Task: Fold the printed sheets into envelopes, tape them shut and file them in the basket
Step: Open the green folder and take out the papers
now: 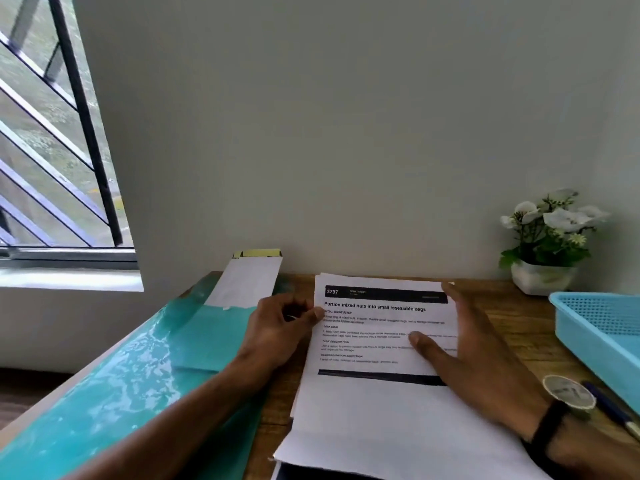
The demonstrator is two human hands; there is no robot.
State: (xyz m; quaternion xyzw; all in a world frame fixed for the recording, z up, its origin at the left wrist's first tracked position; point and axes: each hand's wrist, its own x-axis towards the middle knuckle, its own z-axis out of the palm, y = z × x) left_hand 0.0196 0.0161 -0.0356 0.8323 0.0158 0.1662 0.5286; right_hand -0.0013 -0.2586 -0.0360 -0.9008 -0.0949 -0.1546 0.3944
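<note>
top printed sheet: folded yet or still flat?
Flat, unfolded. The printed sheet lies spread on the stack, no crease visible; the left hand pinches its left edge, and the right hand rests on it.

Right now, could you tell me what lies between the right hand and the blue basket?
In the head view, only bare wooden desk separates the right hand from the blue basket.

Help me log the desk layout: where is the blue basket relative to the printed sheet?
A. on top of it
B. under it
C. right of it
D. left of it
C: the blue basket sits at the desk's right edge, beyond the right hand resting on the printed sheet.
</note>
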